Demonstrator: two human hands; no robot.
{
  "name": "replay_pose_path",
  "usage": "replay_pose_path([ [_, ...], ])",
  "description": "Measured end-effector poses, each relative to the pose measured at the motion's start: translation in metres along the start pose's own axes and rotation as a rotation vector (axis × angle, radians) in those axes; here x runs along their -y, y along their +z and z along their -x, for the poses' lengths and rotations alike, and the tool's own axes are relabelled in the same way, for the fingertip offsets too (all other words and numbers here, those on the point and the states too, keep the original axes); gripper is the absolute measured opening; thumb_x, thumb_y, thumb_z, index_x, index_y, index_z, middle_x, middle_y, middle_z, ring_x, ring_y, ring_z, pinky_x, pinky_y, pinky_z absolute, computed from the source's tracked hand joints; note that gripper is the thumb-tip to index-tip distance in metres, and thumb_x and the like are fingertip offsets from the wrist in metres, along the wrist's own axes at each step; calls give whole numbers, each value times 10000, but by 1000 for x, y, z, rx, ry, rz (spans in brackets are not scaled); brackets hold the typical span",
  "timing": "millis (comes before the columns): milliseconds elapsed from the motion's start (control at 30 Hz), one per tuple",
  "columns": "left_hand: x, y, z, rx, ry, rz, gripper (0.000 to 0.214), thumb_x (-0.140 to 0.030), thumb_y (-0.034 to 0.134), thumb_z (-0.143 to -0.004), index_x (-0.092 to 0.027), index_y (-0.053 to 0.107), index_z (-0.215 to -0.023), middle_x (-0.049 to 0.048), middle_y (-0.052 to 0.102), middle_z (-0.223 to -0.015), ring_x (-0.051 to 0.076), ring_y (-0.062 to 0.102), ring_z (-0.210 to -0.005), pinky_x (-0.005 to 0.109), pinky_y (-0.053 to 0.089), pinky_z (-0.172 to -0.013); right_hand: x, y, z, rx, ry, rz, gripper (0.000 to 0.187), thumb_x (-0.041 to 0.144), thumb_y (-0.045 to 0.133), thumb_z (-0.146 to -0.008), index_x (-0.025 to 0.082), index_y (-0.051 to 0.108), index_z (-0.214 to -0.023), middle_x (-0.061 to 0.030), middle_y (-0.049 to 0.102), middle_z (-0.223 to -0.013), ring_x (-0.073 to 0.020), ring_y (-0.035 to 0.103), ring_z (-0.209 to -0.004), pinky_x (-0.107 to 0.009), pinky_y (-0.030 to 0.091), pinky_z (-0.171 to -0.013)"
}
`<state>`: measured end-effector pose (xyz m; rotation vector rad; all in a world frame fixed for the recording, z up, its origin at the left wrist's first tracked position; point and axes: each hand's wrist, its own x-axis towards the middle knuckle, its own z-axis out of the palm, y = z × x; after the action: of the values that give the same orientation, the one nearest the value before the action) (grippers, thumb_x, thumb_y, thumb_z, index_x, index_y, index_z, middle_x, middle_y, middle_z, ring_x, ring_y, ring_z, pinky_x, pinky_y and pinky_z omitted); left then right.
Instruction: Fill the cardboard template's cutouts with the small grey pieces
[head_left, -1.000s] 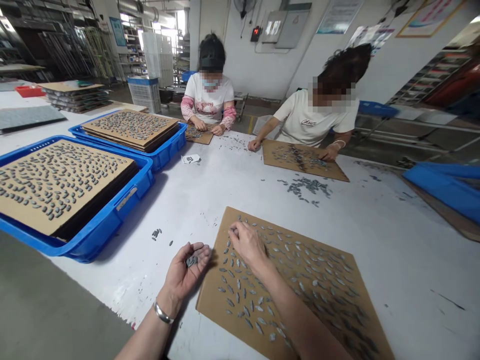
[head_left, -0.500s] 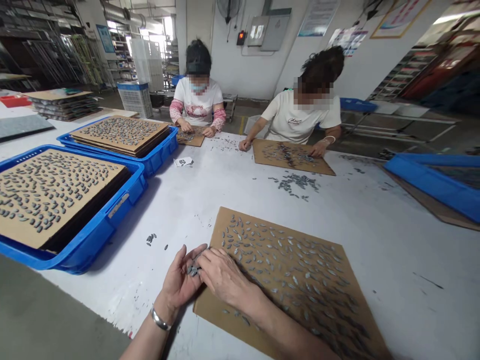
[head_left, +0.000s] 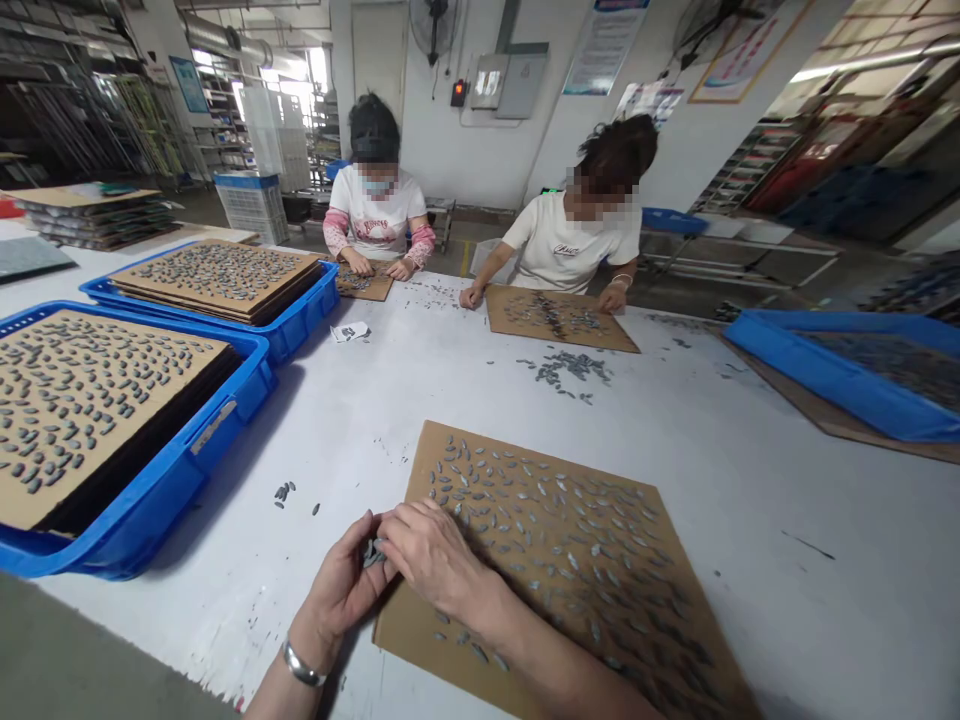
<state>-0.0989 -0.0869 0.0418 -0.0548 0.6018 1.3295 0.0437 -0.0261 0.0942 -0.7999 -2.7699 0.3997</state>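
My left hand [head_left: 341, 585], palm up and cupped, holds a small heap of grey leaf-shaped pieces [head_left: 370, 552]. Over that palm, my right hand [head_left: 442, 555] has its fingers bent down and pressed together among the pieces; its fingertips are partly hidden, so I cannot make out what they pinch. Both hands are at the left edge of a brown cardboard sheet [head_left: 405, 615]. Spread across this sheet are many similar grey pieces [head_left: 525, 490], roughly in rows. My right forearm crosses above its lower part and hides some of them.
Blue trays [head_left: 247, 400] with loaded cardboard sheets stand on the left of the white table [head_left: 322, 420]. A few loose pieces [head_left: 283, 492] lie left of my hands; a larger pile [head_left: 574, 368] lies beyond my sheet. Two co-workers [head_left: 574, 240] sit opposite; another blue tray [head_left: 780, 365] is right.
My right fingers have moved further into my left palm, and the left hand has closed a little more around the pieces. The view has shifted slightly right.
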Motion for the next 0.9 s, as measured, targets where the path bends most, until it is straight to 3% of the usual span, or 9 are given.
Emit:
replay_pose_path([
  [167, 1, 6, 2, 30, 14, -111, 147, -143, 601, -982, -65, 723, -958, 116, 734, -940, 172, 725, -828, 280, 624, -786, -26, -12, -1, -44, 59, -119, 187, 139, 549, -1017, 207, 713, -955, -24, 703, -915, -161, 655, -852, -286, 487, -781],
  [267, -1, 7, 4, 77, -21, -81, 168, -172, 606, -986, -49, 721, -985, 132, 719, -954, 151, 717, -813, 227, 610, -757, -66, -29, -13, -56, 259, -176, 232, 160, 486, -1043, 193, 716, -1033, -61, 727, -1009, -178, 677, -901, -302, 509, -786],
  [333, -3, 7, 4, 81, -28, -48, 172, -167, 600, -988, -43, 718, -969, 135, 712, -960, 136, 711, -802, 203, 602, -748, -96, -40, -24, 29, 377, -112, 253, 177, 467, -1047, 180, 719, -1060, -85, 726, -1063, -186, 681, -943, -301, 502, -807],
  [467, -4, 5, 3, 70, -35, -25, 184, -169, 587, -996, -40, 716, -965, 134, 705, -940, 133, 706, -789, 198, 601, -733, -134, -50, -49, 151, 383, -52, 165, 141, 594, -951, 163, 757, -937, -101, 752, -1013, -202, 686, -936, -272, 458, -788],
  [767, -2, 4, 1, 29, -31, -29, 186, -170, 598, -990, -39, 719, -935, 142, 713, -924, 137, 710, -769, 203, 606, -711, -153, -41, -82, 341, 366, -23, 149, 94, 666, -872, 177, 741, -773, -67, 765, -863, -179, 677, -796, -253, 388, -647],
  [900, -2, 3, 0, 38, -35, -31, 195, -168, 597, -992, -25, 722, -950, 147, 719, -926, 146, 719, -783, 209, 609, -726, -157, -43, -86, 333, 404, -7, 80, 115, 724, -848, 163, 737, -910, -87, 756, -940, -181, 668, -787, -254, 380, -616],
])
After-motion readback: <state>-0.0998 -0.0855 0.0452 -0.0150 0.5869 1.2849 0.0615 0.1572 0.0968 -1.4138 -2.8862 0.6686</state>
